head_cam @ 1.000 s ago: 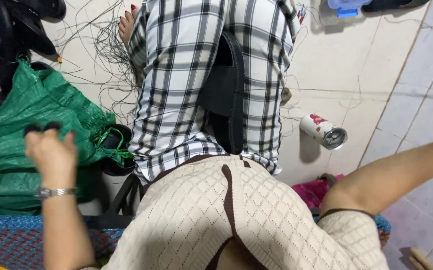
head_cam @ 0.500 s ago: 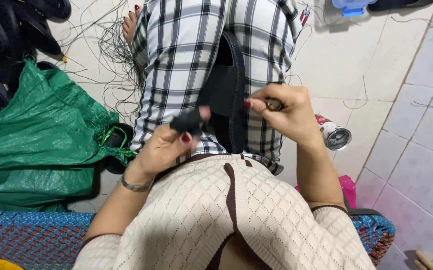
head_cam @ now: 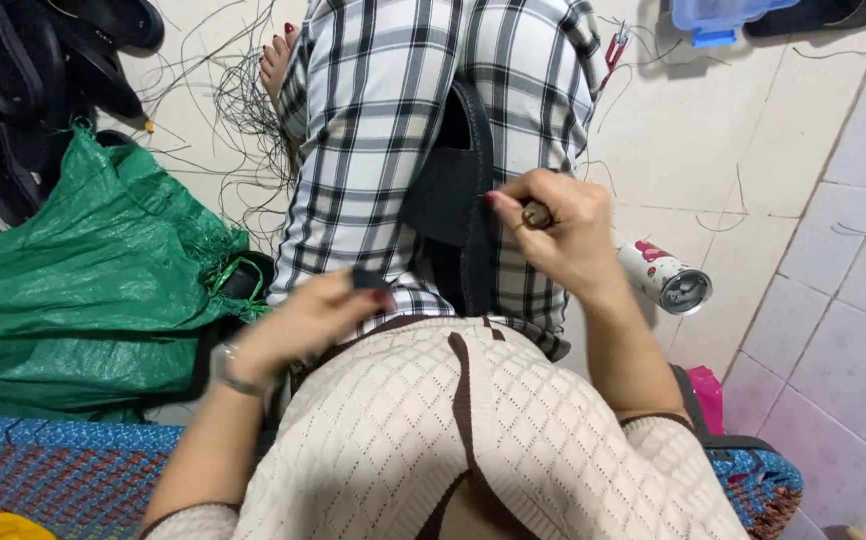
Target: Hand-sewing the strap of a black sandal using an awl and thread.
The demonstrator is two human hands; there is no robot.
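Observation:
A black shoe piece [head_cam: 458, 195] lies between my knees on my black-and-white checked trousers [head_cam: 383, 120]. My right hand [head_cam: 553, 230] is closed on a small brown-handled tool [head_cam: 536, 214] at the right edge of that piece. My left hand [head_cam: 313, 320] sits lower on my left thigh, its fingertips pinching a small black piece [head_cam: 368, 279]. A metal watch is on my left wrist.
A green woven sack [head_cam: 73, 270] bulges at the left, with black sandals [head_cam: 43, 70] behind it. Loose black threads [head_cam: 233, 110] lie on the tiled floor. A tipped can [head_cam: 665, 277] rests at the right, a blue box [head_cam: 718, 15] and red snips [head_cam: 613, 50] farther back.
My left hand came from the green sack to my lap with a small black piece, then slid down onto my thigh. My right hand came in with the tool and stays at the shoe piece.

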